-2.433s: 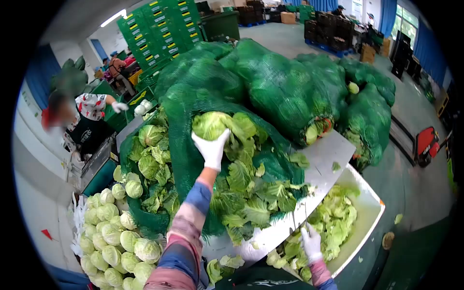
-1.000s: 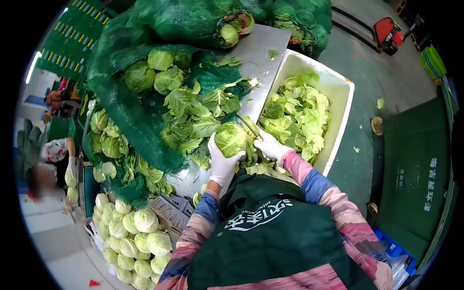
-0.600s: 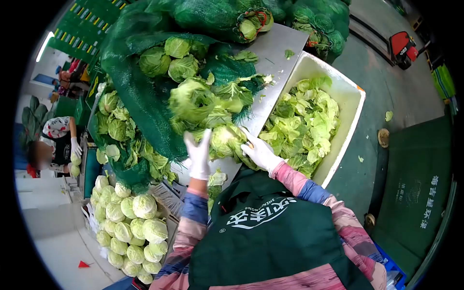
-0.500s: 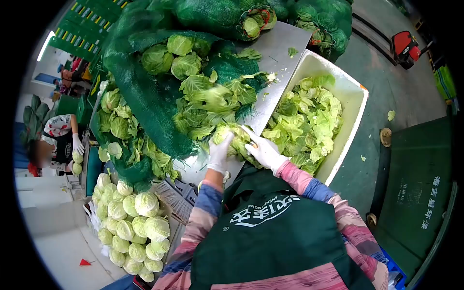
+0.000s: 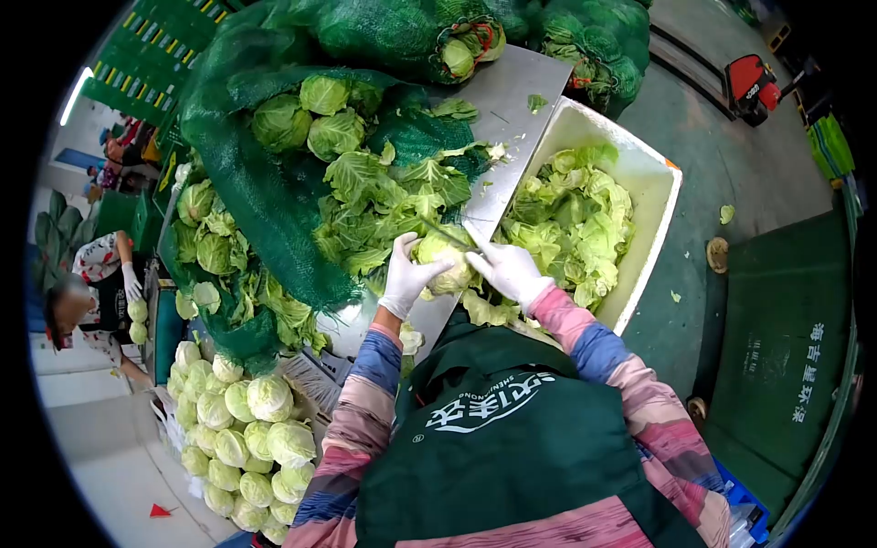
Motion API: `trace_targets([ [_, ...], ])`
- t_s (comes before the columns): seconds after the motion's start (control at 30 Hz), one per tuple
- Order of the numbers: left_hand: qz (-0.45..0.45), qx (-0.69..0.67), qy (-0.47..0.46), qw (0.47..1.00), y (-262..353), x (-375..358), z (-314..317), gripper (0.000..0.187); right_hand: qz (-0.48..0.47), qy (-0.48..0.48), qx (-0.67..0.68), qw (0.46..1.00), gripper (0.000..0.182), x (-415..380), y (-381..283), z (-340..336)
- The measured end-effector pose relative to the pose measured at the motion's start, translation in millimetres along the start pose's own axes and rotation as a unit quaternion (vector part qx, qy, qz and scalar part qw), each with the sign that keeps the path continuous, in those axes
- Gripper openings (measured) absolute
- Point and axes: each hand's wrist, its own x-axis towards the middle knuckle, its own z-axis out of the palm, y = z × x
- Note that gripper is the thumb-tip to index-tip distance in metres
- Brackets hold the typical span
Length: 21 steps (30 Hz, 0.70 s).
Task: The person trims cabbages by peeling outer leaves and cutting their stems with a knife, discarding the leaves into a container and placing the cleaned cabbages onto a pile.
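Note:
My left hand (image 5: 406,274), in a white glove, grips a pale green cabbage head (image 5: 445,263) at the near edge of the metal table (image 5: 512,100). My right hand (image 5: 508,268), also gloved, holds a thin knife (image 5: 448,236) whose blade lies across the top of that cabbage. Loose outer leaves (image 5: 388,196) lie piled on the table just beyond the cabbage. An open green net sack (image 5: 265,196) with whole cabbages lies to the left of them.
A white tub (image 5: 658,196) of cut leaves stands right of the table. Trimmed cabbages (image 5: 247,429) are heaped at lower left. Full net sacks (image 5: 393,32) lie at the back. Another person (image 5: 91,283) works at far left. A red pallet truck (image 5: 749,78) stands on the floor.
My left hand took a cabbage from the sack and brought it to the table's near edge. Both hands have turned it, and the knife now lies across its top.

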Motion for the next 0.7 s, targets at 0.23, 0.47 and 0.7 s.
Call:
trace_targets([
  [0.23,0.042,0.016,-0.058,0.997,-14,7,-11,0.085,0.067,0.000,0.044,0.997,0.046,38,0,-2],
  [0.47,-0.017,-0.053,-0.061,0.997,-15,-6,-22,0.081,0.267,0.059,0.078,0.959,0.042,49,35,-1],
  [0.7,-0.072,-0.154,0.072,0.983,-10,-10,1,0.071,0.233,-0.030,0.061,0.970,0.055,10,14,-17],
])
